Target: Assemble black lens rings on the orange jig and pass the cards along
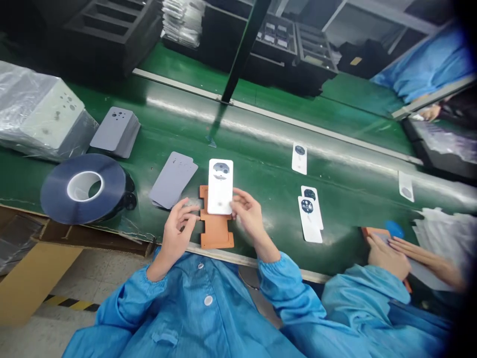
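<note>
A white phone back panel [219, 191] with a dark round camera area is held over the orange fixture [216, 233], covering its upper part. My right hand [248, 213] pinches the panel's lower right edge between thumb and fingers. To the left of the fixture, my left hand [179, 227] has its fingers apart and holds nothing; its fingertips are near the fixture's left edge. Just beyond that hand lie a few overlapping grey phone-shaped sheets [171, 179].
A big roll of dark film [52, 191], a stack of grey sheets [114, 129] and a plastic-wrapped stack [44, 114] stand at left. White panels [311, 226] lie to the right. A co-worker's hands [389, 256] work at another orange fixture [368, 231].
</note>
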Demonstrator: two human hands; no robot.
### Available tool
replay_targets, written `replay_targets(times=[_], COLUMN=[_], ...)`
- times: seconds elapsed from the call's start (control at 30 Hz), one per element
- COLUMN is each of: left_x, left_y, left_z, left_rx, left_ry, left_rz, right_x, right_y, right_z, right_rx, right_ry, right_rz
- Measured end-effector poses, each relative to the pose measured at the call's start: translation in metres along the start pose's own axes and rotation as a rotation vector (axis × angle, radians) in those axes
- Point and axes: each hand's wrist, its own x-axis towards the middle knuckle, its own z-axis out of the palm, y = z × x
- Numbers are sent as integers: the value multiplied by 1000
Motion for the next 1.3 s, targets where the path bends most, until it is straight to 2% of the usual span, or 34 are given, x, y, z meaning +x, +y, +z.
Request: replay_targets(times=[0.07, 0.13, 0.23, 0.3, 0.37, 0.4, 0.47, 0.57, 0.67, 0.77, 0.83, 0.9, 1.0, 1.07, 1.13, 1.2, 1.3], left_x=[-5, -11, -17, -18, -18, -18, -16, -12, -8, -7, -6, -4, -2, -1, 0, 1, 0], left_y=[10, 19, 29, 31, 30, 29, 26, 21, 16, 11, 8, 5, 2, 1, 0, 1, 4], left_z=[-16, -39, -85, -118, -148, -160, -180, -194, -195, -192, -191, -190, -190, -190, -190, -192, -197], left_rx=[105, 233, 453, 589, 745, 830, 989, 1119, 1148, 1166, 1160, 1140, 1114, 1103, 1095, 1093, 1100], left_ry=[24, 117, 415, 604, 741, 766, 764, 674, 560, 518, 533, 555, 575, 572, 568, 562, 550], left_rz=[94, 209, 307, 347, 381, 394, 430, 477, 449, 397, 391, 397, 405, 404, 403, 405, 405], right_x=[49, 103, 173, 205, 226, 233, 241, 244, 237, 217, 191, 152, 76, 27, -11, -32, -40], right_y=[-4, -9, -19, -27, -33, -36, -40, -44, -50, -60, -67, -73, -75, -72, -67, -61, -56], right_z=[-6, -8, -1, 7, 15, 18, 22, 25, 26, 33, 47, 69, 116, 151, 186, 214, 239], right_rx=[-52, -152, -227, -272, -321, -346, -394, -454, -504, -546, -561, -557, -514, -587, -732, -937, -1139], right_ry=[86, 152, 178, 199, 220, 228, 240, 252, 263, 253, 227, 168, -112, -356, -654, -828, -872], right_rz=[-2, 74, 97, 91, 83, 80, 81, 88, 70, 3, -65, -157, -388, -489, -572, -622, -641])
